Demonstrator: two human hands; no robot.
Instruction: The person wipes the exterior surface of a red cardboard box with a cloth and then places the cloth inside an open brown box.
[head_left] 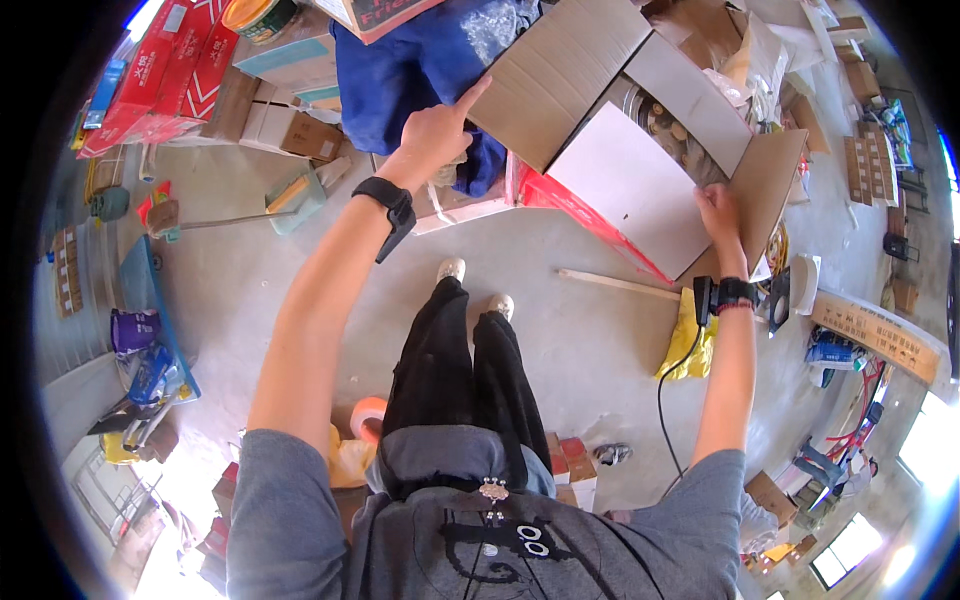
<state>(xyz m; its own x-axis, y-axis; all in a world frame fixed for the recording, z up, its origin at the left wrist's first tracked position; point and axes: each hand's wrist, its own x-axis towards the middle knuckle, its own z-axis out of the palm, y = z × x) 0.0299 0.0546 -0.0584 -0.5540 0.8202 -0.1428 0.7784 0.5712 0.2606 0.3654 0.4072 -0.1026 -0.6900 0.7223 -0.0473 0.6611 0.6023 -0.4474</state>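
A large open cardboard carton (602, 205) stands ahead of me to the right, red on its outer side, its flaps folded outward. Stacked round metallic pieces (655, 120) show partly inside. My left hand (437, 137) is at the corner of the left brown flap (560, 80), index finger stretched along its edge, the other fingers curled and partly hidden. My right hand (720, 215) has its fingers bent over the corner between the white near flap (625, 175) and the brown right flap (772, 200). Dark blue cloth (385, 80) lies beside my left hand.
Red cartons (160, 70) and a tub (258, 18) stand at the far left. A wooden strip (615, 283) and a yellow bag (688, 340) lie on the floor. A black cable (662, 415) hangs from my right wrist. A long carton (875, 335) lies at right.
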